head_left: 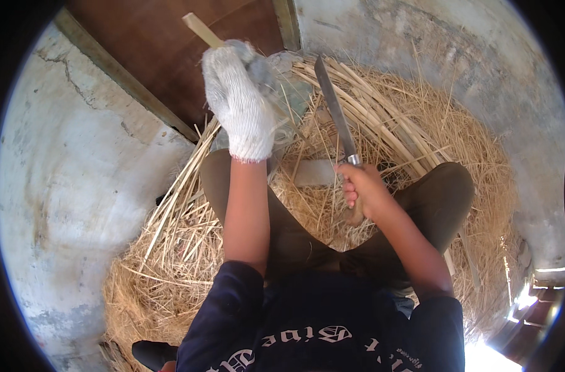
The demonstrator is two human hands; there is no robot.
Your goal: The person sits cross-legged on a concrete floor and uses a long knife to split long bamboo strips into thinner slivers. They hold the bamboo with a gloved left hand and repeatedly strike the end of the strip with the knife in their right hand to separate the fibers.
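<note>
My left hand, in a white knitted glove, is closed around a pale bamboo strip. One end of the strip sticks out past the glove toward the upper left; thin shavings hang by the glove's right side. Bare and closed, my right hand grips the wooden handle of a long knife. Its dark blade points up and slightly left, apart from the strip. A flat pale piece lies between my legs, left of the knife handle.
Long split bamboo strips lie in a bundle at the far right, with more strips at the left. Heaped shavings surround my crossed legs. A weathered wall curves around, with a brown door at the far left.
</note>
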